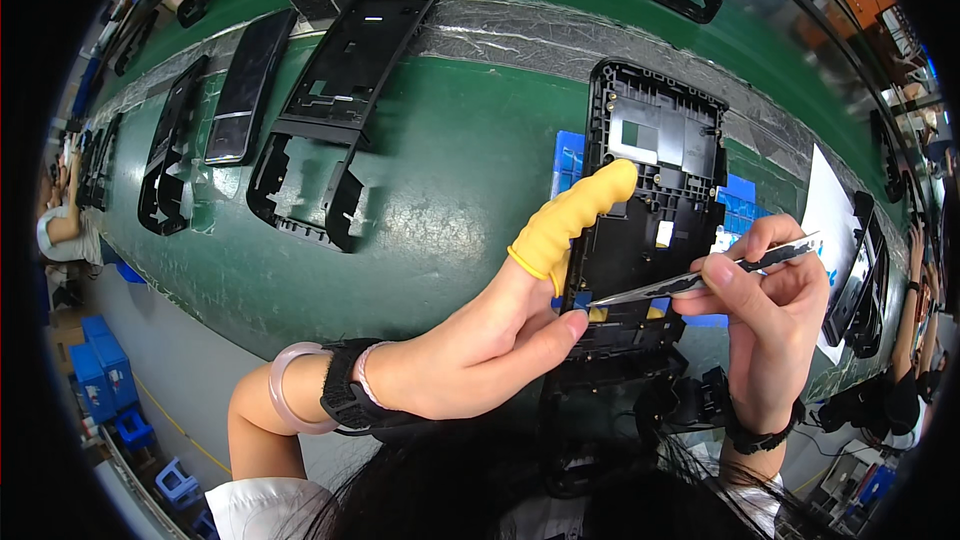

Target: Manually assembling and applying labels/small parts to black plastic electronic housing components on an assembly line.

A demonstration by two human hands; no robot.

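Head view shows your left hand (480, 340) pinching the lower left edge of a black plastic frame (655, 190), the forefinger in a yellow finger cot (570, 225) lying along its side. Your right hand (775, 310) pinches metal tweezers (700, 278), their tip touching the frame's lower part. More black frames (340, 90) lie well apart on the green desk (460, 170).
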